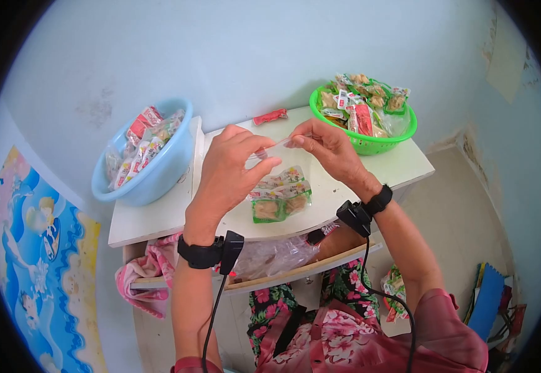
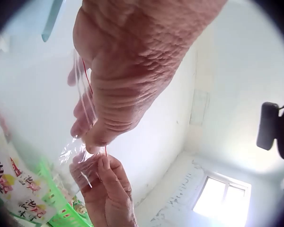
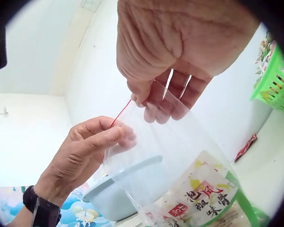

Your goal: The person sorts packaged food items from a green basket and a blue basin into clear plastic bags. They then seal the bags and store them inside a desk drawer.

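A clear zip bag [image 3: 180, 137] with a red line along its top hangs between my two hands over the table. My left hand [image 1: 230, 168] pinches the top edge near one end. The other end is pinched between the thumb and fingers of my right hand [image 1: 329, 152], whose remaining fingers lie behind the film in the right wrist view. Low in the bag are several snack packets [image 1: 280, 193], white with printed characters and green edging, with pale pieces showing through.
A light blue basin [image 1: 180, 158] of packets stands on the left of the white table [image 1: 221, 229], a heaped green basket [image 1: 382, 147] at the back right. Between them lies a red packet [image 1: 270, 117]. Below, an open drawer [image 1: 339, 245] contains clear plastic; a pink cloth [image 1: 152, 273] hangs from it.
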`<state>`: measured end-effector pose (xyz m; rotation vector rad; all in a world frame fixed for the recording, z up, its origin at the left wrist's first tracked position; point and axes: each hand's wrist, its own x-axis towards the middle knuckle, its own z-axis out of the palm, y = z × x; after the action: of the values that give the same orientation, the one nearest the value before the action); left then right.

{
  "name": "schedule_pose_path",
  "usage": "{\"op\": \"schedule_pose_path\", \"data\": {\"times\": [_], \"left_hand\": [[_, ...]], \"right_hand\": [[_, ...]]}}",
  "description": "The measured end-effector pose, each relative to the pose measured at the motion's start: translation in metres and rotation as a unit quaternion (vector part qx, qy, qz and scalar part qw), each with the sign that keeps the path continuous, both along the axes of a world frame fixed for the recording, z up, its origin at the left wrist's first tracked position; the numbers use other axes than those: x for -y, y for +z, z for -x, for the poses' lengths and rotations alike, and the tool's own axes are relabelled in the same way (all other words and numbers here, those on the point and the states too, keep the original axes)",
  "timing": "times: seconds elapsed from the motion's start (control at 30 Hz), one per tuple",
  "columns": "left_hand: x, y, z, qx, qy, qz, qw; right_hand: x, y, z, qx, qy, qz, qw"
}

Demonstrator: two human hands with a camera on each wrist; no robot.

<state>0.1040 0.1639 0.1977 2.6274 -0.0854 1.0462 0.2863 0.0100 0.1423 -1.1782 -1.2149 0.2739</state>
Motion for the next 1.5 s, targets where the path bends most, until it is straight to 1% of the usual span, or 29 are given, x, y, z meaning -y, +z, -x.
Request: {"op": "schedule_pose_path", "data": {"times": [0.07, 0.2, 0.27, 0.37, 0.5, 0.6, 0.7, 0.8, 0.9, 0.97, 1.0, 1.07, 1.17, 1.2, 1.27, 1.4, 1.47, 1.5], "left_hand": [[-0.007, -0.005, -0.007, -0.019, 0.005, 0.001, 1.000], [-0.014, -0.007, 0.000, -0.032, 0.013, 0.072, 0.997], [-0.018, -0.010, 0.004, -0.026, 0.018, 0.121, 0.992], [-0.021, -0.012, 0.005, -0.012, -0.001, 0.157, 0.988], [-0.019, -0.016, 0.005, 0.002, -0.009, 0.168, 0.986], [-0.021, -0.018, 0.003, 0.003, -0.019, 0.174, 0.985], [-0.022, -0.020, 0.002, -0.003, -0.021, 0.192, 0.981], [-0.027, -0.023, 0.001, -0.002, -0.018, 0.199, 0.980], [-0.031, -0.025, 0.003, -0.006, -0.018, 0.205, 0.979], [-0.034, -0.025, 0.003, -0.019, -0.030, 0.220, 0.975], [-0.034, -0.024, 0.004, -0.030, -0.033, 0.241, 0.969], [-0.031, -0.022, 0.007, -0.050, -0.039, 0.284, 0.957], [-0.038, -0.029, 0.013, -0.058, -0.071, 0.335, 0.938], [-0.039, -0.034, 0.014, -0.050, -0.094, 0.371, 0.922], [-0.041, -0.050, 0.016, -0.036, -0.140, 0.441, 0.886], [-0.042, -0.094, 0.012, -0.071, -0.144, 0.474, 0.866], [-0.034, -0.109, 0.010, -0.099, -0.153, 0.482, 0.857], [-0.026, -0.109, 0.010, -0.106, -0.149, 0.503, 0.845]], "right_hand": [[0.002, 0.001, 0.000, 0.008, -0.017, 0.013, 1.000], [0.009, 0.000, -0.002, 0.037, -0.039, 0.036, 0.998], [0.011, 0.001, -0.003, 0.020, -0.039, 0.032, 0.999], [0.009, -0.001, -0.003, -0.015, -0.028, 0.018, 0.999], [0.007, -0.001, -0.005, -0.033, -0.004, 0.011, 0.999], [0.010, 0.014, -0.003, 0.065, -0.029, 0.055, 0.996], [0.010, 0.029, 0.004, 0.107, 0.008, 0.147, 0.983], [0.007, 0.029, 0.007, 0.187, -0.036, 0.112, 0.975], [0.004, 0.033, 0.005, 0.179, -0.028, 0.092, 0.979], [0.004, 0.038, 0.000, 0.191, -0.046, 0.129, 0.972], [0.004, 0.041, -0.002, 0.197, -0.056, 0.146, 0.968], [0.004, 0.044, 0.000, 0.175, -0.048, 0.140, 0.974], [0.005, 0.043, 0.004, 0.165, -0.048, 0.122, 0.978], [0.006, 0.042, 0.004, 0.165, -0.051, 0.115, 0.978], [0.005, 0.036, 0.001, 0.149, -0.041, 0.108, 0.982], [0.007, 0.034, -0.001, 0.132, -0.025, 0.113, 0.984], [0.008, 0.035, 0.000, 0.136, -0.035, 0.116, 0.983], [0.008, 0.035, 0.000, 0.138, -0.040, 0.118, 0.983]]}}
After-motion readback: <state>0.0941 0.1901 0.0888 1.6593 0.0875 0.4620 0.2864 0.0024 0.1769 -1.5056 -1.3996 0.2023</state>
